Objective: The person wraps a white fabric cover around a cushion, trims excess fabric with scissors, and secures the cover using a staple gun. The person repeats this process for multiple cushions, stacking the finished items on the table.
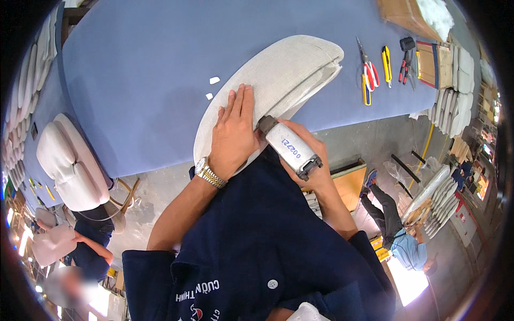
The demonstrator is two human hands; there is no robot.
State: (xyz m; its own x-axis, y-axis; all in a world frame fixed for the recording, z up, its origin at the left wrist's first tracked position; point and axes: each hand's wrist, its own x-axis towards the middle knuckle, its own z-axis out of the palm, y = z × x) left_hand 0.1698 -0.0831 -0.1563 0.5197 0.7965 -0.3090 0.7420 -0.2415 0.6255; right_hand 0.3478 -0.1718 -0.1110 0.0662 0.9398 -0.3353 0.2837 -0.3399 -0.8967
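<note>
A curved, light grey fabric-covered cushion [289,61] lies at the near edge of a blue-covered table, with a folded seam along its right side. My left hand [234,128] rests flat on its near part, fingers stretched out, a metal watch on the wrist. My right hand [313,147] is closed around a silver and black tool [292,147] that looks like a staple gun. The tool's black nose is at the cushion's near right edge, close to my left hand; whether it touches is hidden.
Two white scraps [214,81] lie left of the cushion on the table [139,69]. To the right are red-handled scissors [370,72], a yellow utility knife [386,61] and red-handled pliers [403,69]. Stacked cushions [452,112] stand beyond. One person [409,249] is at right, another at lower left.
</note>
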